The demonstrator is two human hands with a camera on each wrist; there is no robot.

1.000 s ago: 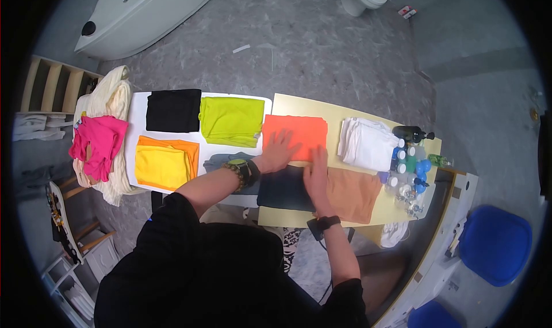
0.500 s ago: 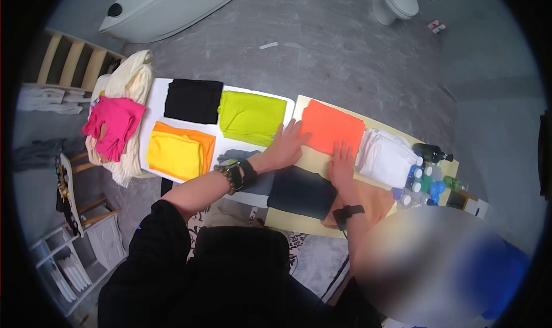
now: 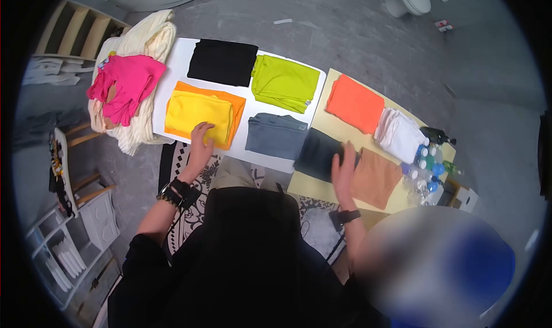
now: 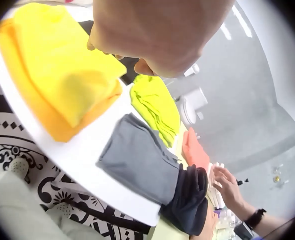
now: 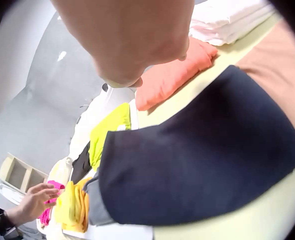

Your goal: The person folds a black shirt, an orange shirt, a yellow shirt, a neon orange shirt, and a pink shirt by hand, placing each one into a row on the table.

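In the head view my left hand (image 3: 201, 144) is at the near edge of the folded yellow garment (image 3: 198, 114), fingers relaxed and holding nothing. That garment lies over an orange one (image 3: 237, 106). My right hand (image 3: 344, 170), its fingers extended, is over the right part of the folded navy garment (image 3: 315, 154); in the right wrist view the hand appears above the cloth. Beside the navy cloth lie a folded tan garment (image 3: 376, 178) and a folded grey-blue one (image 3: 276, 135). A folded coral garment (image 3: 355, 102) sits toward the far edge of the cream table (image 3: 323, 106).
Folded black (image 3: 223, 62) and lime (image 3: 286, 82) garments lie on the white table (image 3: 172, 55). A cream knit (image 3: 146, 32) with a pink garment (image 3: 129, 86) on it covers the left end. White folded cloth (image 3: 399, 133) and several bottles (image 3: 425, 167) stand at right.
The coral garment has shifted away from the navy one toward the far edge. Both hands have left it: the left moved over to the yellow garment, the right back to the navy garment.
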